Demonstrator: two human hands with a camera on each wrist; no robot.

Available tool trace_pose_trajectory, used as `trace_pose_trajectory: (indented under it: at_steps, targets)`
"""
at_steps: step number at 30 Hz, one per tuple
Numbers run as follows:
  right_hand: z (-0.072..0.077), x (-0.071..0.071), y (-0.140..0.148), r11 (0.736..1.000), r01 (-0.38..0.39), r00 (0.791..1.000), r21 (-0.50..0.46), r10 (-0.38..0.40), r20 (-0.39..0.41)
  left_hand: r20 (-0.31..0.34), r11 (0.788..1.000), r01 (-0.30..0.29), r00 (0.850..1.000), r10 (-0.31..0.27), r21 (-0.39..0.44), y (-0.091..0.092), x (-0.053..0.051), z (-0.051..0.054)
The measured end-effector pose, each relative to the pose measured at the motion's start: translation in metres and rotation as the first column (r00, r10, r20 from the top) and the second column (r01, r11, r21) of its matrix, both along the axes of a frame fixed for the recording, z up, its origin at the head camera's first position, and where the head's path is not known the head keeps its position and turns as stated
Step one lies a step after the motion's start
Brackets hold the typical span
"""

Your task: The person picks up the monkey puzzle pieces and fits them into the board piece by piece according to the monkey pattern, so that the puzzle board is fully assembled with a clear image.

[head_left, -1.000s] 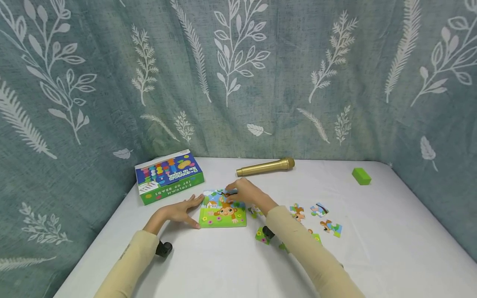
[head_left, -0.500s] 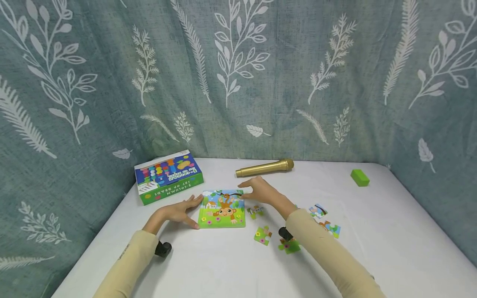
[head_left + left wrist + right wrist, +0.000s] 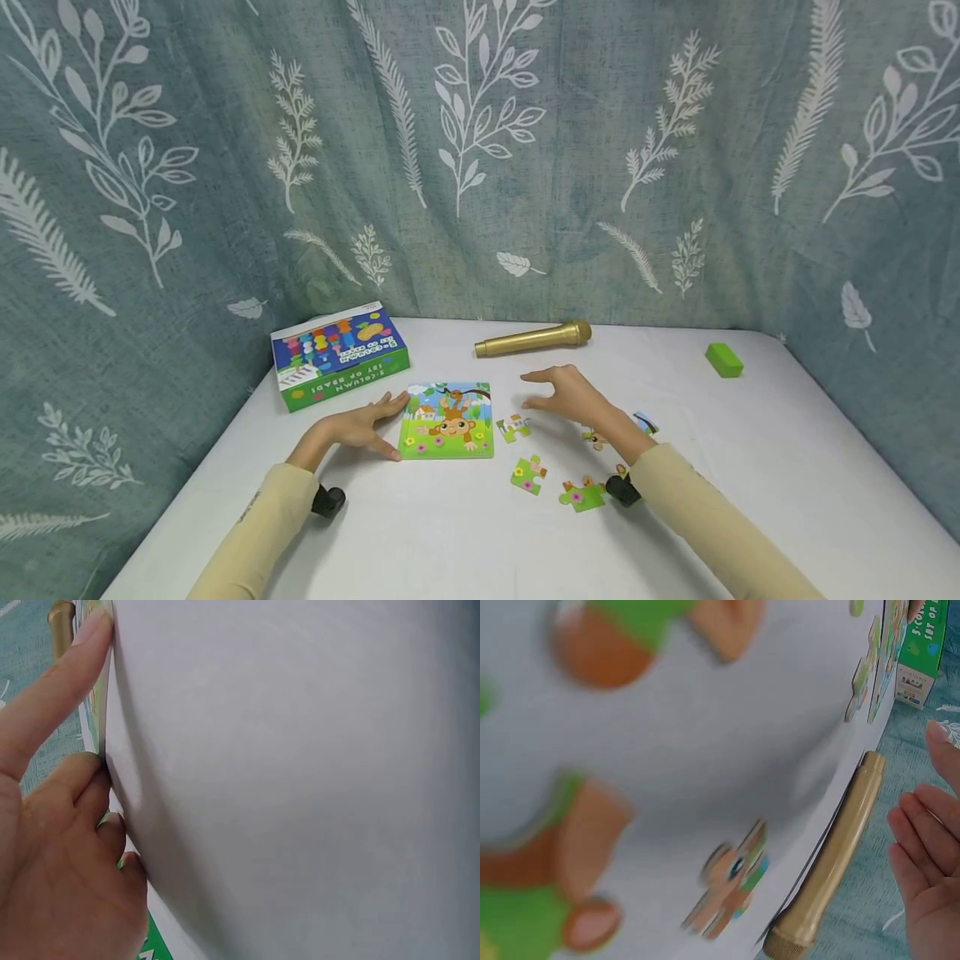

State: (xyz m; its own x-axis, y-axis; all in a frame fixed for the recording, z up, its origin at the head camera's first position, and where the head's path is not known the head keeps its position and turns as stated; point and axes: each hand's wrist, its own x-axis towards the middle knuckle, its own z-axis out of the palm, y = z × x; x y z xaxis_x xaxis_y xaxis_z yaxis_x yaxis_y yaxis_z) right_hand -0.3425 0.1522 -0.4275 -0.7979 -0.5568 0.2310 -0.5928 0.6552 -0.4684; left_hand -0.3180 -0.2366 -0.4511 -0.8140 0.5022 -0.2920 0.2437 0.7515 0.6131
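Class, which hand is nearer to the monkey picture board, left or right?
Left. The left hand touches the left edge of the monkey picture board; the right hand is apart from it, off to its right.

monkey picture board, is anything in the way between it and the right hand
Nothing visible stands directly between the right hand and the monkey picture board; a loose puzzle piece lies flat on the table, just on that path's near side.
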Motion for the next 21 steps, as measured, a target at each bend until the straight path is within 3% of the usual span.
trace_pose_trajectory:
  at_steps: [10, 17, 21]
  targets:
    - [0.002, 0.025, 0.050, 0.998, 0.057, 0.997, -0.031, -0.058, -0.046, 0.011, 1.000, -0.013, 1.000, 0.013, 0.004, 0.000, -0.001, -0.001]
    - [0.002, 0.040, 0.088, 0.982, 0.180, 0.983, -0.050, -0.182, -0.039, 0.002, 1.000, -0.016, 1.000, 0.016, -0.003, 0.000, -0.003, -0.002]
    - [-0.002, 0.048, 0.107, 0.973, 0.230, 0.973, -0.024, -0.230, 0.004, 0.005, 1.000, -0.018, 1.000, 0.018, -0.008, 0.001, -0.003, -0.003]
